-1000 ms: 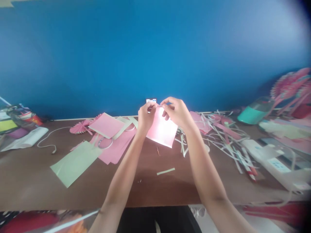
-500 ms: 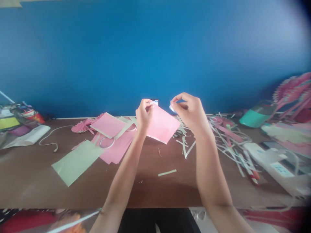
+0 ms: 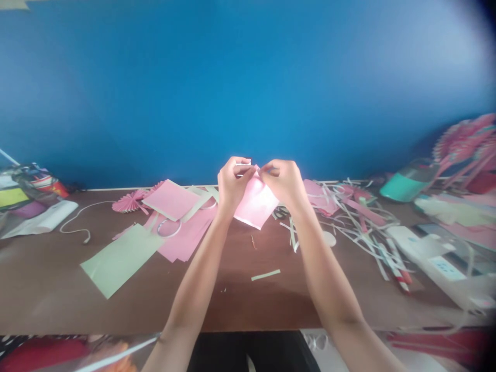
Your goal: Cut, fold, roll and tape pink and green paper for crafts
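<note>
A pink paper square (image 3: 256, 204) hangs above the far middle of the table, one corner pointing up. My left hand (image 3: 233, 182) pinches it near the top corner. My right hand (image 3: 282, 180) is closed at the same corner, its fingertips nearly touching those of my left hand. Whether the small white piece is still between its fingers is hidden. Behind my left hand the edge of a small dark and white object (image 3: 248, 161) shows.
Pink sheets (image 3: 189, 232), a green sheet (image 3: 124, 261) and a white ring (image 3: 169, 228) lie left. Paper strips (image 3: 360, 227), a teal container (image 3: 405, 187) and a white power strip (image 3: 430, 263) are right. A short green strip (image 3: 265, 275) lies in front.
My right hand has moved left to the paper's top corner, beside my left hand. The pink square has turned and now hangs partly behind my right hand.
</note>
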The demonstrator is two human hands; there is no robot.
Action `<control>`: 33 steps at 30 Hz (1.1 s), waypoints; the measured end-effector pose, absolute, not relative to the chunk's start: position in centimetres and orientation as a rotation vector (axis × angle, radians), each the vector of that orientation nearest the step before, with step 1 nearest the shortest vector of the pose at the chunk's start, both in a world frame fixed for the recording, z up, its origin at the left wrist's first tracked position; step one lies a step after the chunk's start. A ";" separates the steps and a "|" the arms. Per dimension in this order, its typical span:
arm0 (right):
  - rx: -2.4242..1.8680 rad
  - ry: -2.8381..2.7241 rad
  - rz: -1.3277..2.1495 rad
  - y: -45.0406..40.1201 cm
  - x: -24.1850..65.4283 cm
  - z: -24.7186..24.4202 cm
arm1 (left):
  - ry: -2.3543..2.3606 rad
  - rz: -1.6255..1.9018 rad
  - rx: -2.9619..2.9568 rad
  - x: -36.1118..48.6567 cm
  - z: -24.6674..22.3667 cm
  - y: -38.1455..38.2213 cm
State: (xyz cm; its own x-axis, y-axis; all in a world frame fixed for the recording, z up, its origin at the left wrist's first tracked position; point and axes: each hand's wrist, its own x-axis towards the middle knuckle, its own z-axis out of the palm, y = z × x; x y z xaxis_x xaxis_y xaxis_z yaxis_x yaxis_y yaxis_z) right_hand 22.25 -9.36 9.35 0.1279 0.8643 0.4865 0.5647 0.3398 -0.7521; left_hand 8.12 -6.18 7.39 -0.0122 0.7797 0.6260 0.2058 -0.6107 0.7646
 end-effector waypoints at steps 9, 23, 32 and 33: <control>-1.387 -1.531 0.373 -9.1 22.4 9.2 | 0.927 1.618 1.913 8.3 7.5 -6.3; -1.400 -1.548 0.337 -8.9 22.5 9.2 | 0.922 1.593 1.985 8.3 7.5 -6.3; -1.420 -1.548 0.326 -8.8 22.5 9.2 | 0.917 1.597 1.975 8.2 7.4 -6.3; -1.424 -1.545 0.329 -8.8 22.5 9.3 | 0.916 1.597 1.980 8.2 7.4 -6.2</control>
